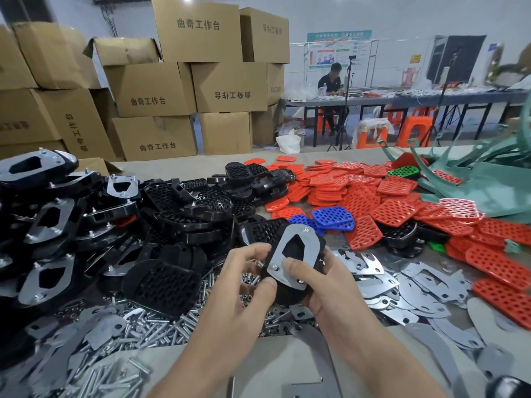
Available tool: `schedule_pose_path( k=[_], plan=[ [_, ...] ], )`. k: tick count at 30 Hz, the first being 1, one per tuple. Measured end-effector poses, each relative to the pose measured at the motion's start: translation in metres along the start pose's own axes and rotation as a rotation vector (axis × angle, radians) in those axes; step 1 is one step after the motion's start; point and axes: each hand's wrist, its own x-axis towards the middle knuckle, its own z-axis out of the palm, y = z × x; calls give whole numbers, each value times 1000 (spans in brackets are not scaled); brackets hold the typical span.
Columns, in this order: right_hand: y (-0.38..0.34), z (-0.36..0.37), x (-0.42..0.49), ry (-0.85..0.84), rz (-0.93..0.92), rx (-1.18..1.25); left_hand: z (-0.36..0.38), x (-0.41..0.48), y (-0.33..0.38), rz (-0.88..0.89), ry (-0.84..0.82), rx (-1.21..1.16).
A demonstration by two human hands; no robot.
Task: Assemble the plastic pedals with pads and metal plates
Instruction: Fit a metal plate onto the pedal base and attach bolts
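A black plastic pedal is held up in front of me, tilted, with a metal plate lying on its upper face. My right hand grips the pedal from below, its thumb pressing on the plate. My left hand pinches the pedal's left edge, fingers curled near a bolt head. Loose black pedals are heaped left of centre, red pads lie to the right, and loose metal plates and bolts cover the near table.
Finished pedals with plates are stacked at the far left. Two blue pads lie beyond the held pedal. Teal plastic parts pile at the right. Cardboard boxes stand behind, and a person sits at a far table.
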Motion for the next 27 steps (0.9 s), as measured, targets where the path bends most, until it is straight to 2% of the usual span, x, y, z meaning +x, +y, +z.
schedule_pose_path(
  k=[13, 19, 23, 27],
  plan=[
    [1, 0, 0, -8, 31, 39, 7, 1, 0, 90, 53, 130],
    [0, -1, 1, 10, 50, 83, 5, -1, -1, 42, 29, 82],
    [1, -1, 1, 19, 44, 71, 6, 1, -1, 123, 10, 187],
    [0, -2, 0, 11, 58, 98, 6, 0, 0, 78, 25, 97]
  ],
)
